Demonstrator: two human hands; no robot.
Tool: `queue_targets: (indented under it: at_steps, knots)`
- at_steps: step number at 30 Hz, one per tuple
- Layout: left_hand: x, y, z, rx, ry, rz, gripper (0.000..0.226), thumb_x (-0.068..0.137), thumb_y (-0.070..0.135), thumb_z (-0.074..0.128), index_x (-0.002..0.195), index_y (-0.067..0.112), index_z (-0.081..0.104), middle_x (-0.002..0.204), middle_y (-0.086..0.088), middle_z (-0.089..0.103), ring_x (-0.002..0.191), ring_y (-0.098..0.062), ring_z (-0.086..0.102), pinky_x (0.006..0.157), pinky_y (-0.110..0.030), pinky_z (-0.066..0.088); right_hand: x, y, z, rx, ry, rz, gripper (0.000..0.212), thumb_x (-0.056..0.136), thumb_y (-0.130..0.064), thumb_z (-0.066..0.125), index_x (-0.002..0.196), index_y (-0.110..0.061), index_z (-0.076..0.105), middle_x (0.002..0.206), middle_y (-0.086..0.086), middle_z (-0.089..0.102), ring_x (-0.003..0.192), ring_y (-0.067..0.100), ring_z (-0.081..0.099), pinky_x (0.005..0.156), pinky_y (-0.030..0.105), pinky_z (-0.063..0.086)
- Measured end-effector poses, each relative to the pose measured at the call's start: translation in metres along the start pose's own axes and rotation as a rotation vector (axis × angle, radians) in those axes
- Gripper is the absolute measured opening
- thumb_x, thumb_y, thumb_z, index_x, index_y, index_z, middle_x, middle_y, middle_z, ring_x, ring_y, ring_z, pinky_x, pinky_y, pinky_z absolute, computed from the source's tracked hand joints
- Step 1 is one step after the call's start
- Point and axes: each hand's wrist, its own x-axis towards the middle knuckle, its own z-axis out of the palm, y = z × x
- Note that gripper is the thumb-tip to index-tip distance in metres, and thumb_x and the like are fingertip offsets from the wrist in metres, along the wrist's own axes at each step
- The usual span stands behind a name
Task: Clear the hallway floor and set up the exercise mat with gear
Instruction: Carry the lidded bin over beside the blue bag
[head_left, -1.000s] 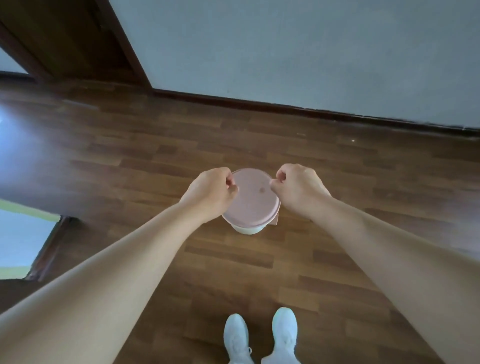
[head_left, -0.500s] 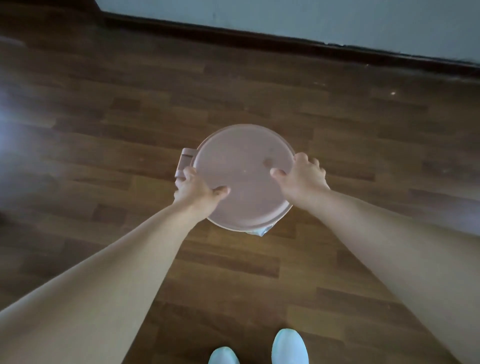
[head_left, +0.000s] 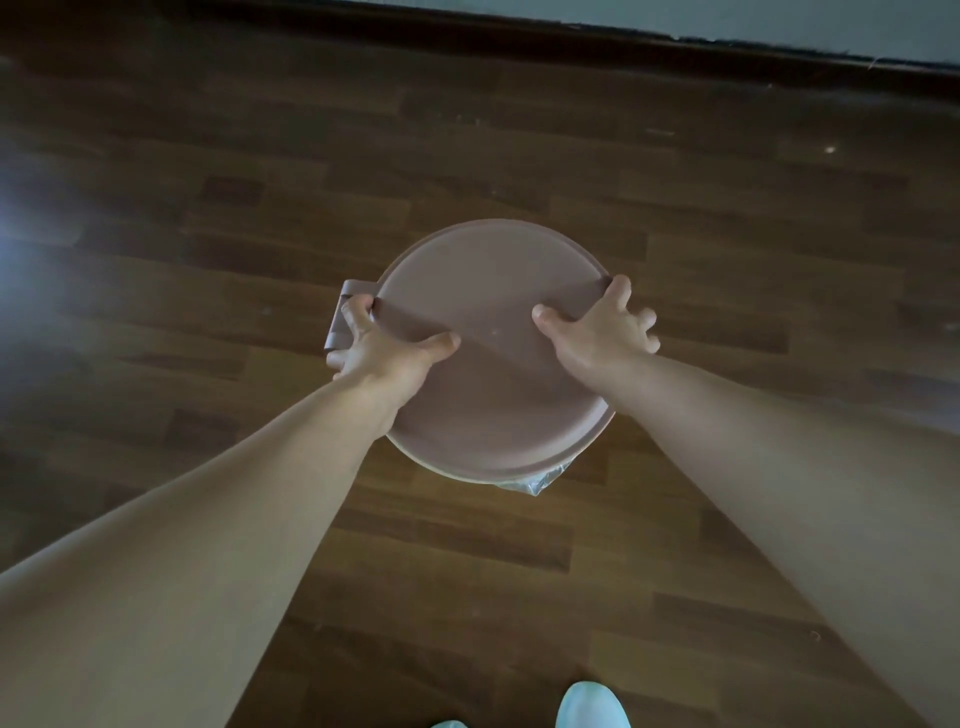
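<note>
Grip on the rim now, from both sides. The lidded bin (head_left: 493, 374) is held from above. The left hand (head_left: 382, 351) is clamped on its left edge, thumb laid flat on the pink lid, fingers (head_left: 356, 317) curled over the rim against a pink hinge tab (head_left: 343, 296). The right hand (head_left: 597, 332) is set on the opposite edge, thumb pressed on top, fingers (head_left: 621, 291) spread and hooked over the side. Between the two thumbs the lid's centre is left bare. Nearer than the thumbs, a scrap of clear plastic liner (head_left: 535, 480) is seen poking from under the lid. Beyond the fingertips, wooden floor (head_left: 208, 249) is met by a dark skirting board (head_left: 519, 49). Whether the bin is lifted or resting cannot be told. Pale shoes (head_left: 592, 706) are glimpsed far behind the wrists.
</note>
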Motion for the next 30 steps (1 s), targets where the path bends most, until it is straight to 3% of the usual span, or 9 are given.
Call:
queue_targets:
  at_steps: [11,16,21,30]
  knots:
    - [-0.091,0.104,-0.063,-0.017,-0.026,0.069,0.089,0.065,0.041,0.081,0.134,0.038,0.026,0.132,-0.004,0.034,0.091,-0.022,0.039,0.077,-0.037,0.039,-0.066,-0.059,-0.112,0.089,0.102,0.042,0.078,0.077,-0.054,0.059,0.138,-0.023,0.022,0.134,0.015,0.033,0.123,0.036,0.033,0.094,0.045,0.034]
    - [-0.164,0.177,-0.112,0.010,-0.025,0.155,0.095,0.064,0.042,0.082,0.137,0.039,0.021,0.134,-0.007,0.033,0.097,-0.023,0.039,0.084,-0.039,0.043,-0.128,-0.092,-0.201,0.147,0.163,0.007,0.081,0.078,-0.054,0.058,0.141,-0.024,0.017,0.136,0.017,0.031,0.125,0.036,0.030,0.098,0.049,0.033]
    - [-0.232,0.225,-0.150,0.059,-0.041,0.203,0.105,0.063,0.045,0.082,0.140,0.042,0.011,0.141,-0.010,0.025,0.123,-0.034,0.038,0.096,-0.050,0.043,-0.188,-0.108,-0.266,0.224,0.228,0.021,0.084,0.076,-0.053,0.060,0.142,-0.024,0.016,0.134,0.018,0.032,0.125,0.036,0.031,0.097,0.049,0.034]
    - [-0.369,0.272,-0.217,0.049,-0.098,0.343,0.107,0.060,0.043,0.084,0.141,0.031,0.015,0.140,-0.011,0.030,0.118,-0.033,0.043,0.091,-0.043,0.041,-0.318,-0.115,-0.373,0.255,0.401,0.059,0.090,0.071,-0.057,0.060,0.142,-0.023,0.016,0.132,0.018,0.035,0.123,0.037,0.033,0.099,0.045,0.030]
